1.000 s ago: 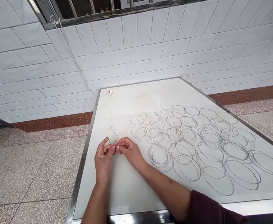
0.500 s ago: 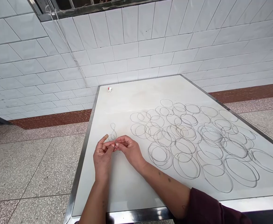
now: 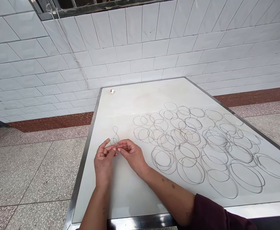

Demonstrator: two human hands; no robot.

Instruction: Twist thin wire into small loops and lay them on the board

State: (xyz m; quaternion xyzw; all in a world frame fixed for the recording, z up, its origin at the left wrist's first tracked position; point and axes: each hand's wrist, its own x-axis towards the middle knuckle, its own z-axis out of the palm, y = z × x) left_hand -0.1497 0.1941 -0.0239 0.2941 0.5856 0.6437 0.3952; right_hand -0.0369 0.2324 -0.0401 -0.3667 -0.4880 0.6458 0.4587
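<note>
Over the left part of the white table point(image 3: 130, 198), my left hand point(image 3: 104, 159) and my right hand point(image 3: 133, 156) meet, thumbs and forefingers pinching a thin looped wire point(image 3: 115, 130). Above the fingertips the wire forms a small loop over a larger one, like a figure eight. A faint part of it shows below the fingers. The exact pinch points are too small to make out. To the right of my hands, several thin wire rings point(image 3: 190, 171) lie flat and overlap one another.
A small white and red object point(image 3: 112, 92) lies at the table's far left corner. The table has a metal rim point(image 3: 82, 166). Beyond stands a white tiled wall point(image 3: 130, 51), with cords point(image 3: 70, 49) hanging from a window frame point(image 3: 89, 11). Speckled floor point(image 3: 41, 169) shows at the left.
Both hands have shifted very slightly left in the view, their fingertips still together on the wire. The wire rings lie as before.
</note>
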